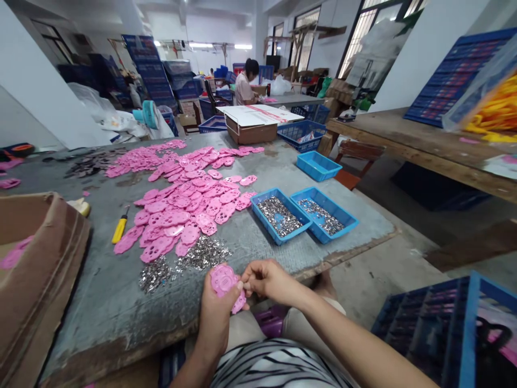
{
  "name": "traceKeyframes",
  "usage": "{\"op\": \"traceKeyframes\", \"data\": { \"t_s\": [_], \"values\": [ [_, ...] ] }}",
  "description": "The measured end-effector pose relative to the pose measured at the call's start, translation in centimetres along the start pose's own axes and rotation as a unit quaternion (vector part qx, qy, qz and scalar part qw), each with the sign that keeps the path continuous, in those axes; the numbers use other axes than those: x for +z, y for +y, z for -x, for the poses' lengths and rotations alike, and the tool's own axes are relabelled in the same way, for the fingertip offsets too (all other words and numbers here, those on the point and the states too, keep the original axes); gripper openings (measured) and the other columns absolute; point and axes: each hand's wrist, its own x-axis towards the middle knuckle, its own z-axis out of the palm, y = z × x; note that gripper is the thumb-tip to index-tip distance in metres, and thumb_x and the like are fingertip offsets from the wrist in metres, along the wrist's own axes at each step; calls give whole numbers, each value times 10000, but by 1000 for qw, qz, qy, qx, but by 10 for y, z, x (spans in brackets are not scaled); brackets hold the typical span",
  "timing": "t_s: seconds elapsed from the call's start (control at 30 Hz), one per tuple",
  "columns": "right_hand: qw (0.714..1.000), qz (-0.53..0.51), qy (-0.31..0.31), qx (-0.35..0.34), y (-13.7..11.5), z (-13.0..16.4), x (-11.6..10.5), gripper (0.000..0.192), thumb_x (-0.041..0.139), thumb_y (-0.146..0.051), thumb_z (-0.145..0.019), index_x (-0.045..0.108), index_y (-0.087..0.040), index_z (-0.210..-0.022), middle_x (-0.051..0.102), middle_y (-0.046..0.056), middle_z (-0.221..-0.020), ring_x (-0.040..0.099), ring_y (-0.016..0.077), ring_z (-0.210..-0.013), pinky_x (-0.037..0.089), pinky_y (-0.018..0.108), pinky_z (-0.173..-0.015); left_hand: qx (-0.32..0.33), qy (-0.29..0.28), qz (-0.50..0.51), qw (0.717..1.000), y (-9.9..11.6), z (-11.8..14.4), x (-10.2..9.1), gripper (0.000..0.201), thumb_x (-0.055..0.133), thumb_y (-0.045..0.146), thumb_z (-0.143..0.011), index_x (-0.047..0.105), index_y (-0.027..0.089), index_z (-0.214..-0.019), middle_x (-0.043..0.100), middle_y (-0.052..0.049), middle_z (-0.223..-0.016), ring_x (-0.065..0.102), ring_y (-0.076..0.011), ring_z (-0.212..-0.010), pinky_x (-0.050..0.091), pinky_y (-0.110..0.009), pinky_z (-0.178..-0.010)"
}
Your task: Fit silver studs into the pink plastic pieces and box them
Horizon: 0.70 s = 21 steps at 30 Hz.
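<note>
My left hand (218,307) is closed around a flat pink plastic piece (224,281) with raised details, held just past the table's front edge. The fingers of my right hand (262,277) pinch together at the right side of that piece; whatever is between them is too small to make out. Just beyond my hands lie small heaps of shiny metal bits (205,252) on the tabletop. Behind those spreads a large pile of similar pink pieces (189,202). Two blue trays (278,240) to the right hold more metal bits.
A yellow-handled screwdriver (119,230) lies left of the pile. At the left edge stands a cardboard box (44,231). Another blue tray (319,166) sits farther right. A blue crate (428,323) is low on my right. Across the room a person (245,86) sits at another table.
</note>
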Motion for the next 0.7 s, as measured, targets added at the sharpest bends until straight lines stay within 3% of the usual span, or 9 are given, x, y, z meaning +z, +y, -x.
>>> {"op": "traceKeyframes", "data": {
  "t_s": [0.17, 0.27, 0.43, 0.57, 0.7],
  "values": [
    [998, -50, 6, 22, -1, -5, 3, 167, 600, -90, -634, 530, -191, -748, 589, -86, -509, 387, 44, -389, 312, 162, -425, -6, 16, -13, 1000, 6, 3, 1, 649, 810, 261, -504, 481, 180, -1056, 609, 30, -708, 595, -149, -506, 493, -246, -358],
    [995, -86, -2, 42, -1, -5, 5, 168, 678, -195, -631, 521, -190, -692, 589, -79, -508, 384, 44, -382, 300, 166, -398, -1, 11, -10, 1000, 8, 3, 0, 653, 810, 251, -492, 479, 182, -1051, 617, 31, -695, 590, -142, -500, 488, -233, -367],
    [996, -87, 7, 20, 4, -4, 11, 333, 791, -413, -593, 572, -178, -683, 599, -49, -545, 450, 64, -464, 350, 189, -454, -11, 2, -9, 1000, 9, -2, -4, 554, 796, 267, -509, 477, 184, -954, 574, 61, -612, 568, -135, -463, 453, -216, -332],
    [996, 63, 21, -58, 3, 0, 10, 78, 663, -222, -761, 616, -177, -719, 633, -23, -621, 545, 97, -586, 411, 217, -581, -40, -16, -11, 999, 11, -6, -8, 549, 794, 265, -499, 470, 181, -934, 601, 44, -629, 590, -154, -456, 430, -214, -297],
    [940, 297, 38, -166, -3, 6, 5, 97, 614, -112, -794, 634, -182, -731, 650, 14, -762, 586, 131, -734, 417, 242, -686, -85, -58, -3, 995, 15, -5, -11, 517, 782, 241, -524, 468, 174, -929, 619, 28, -633, 614, -163, -491, 446, -216, -319]
  ]
}}
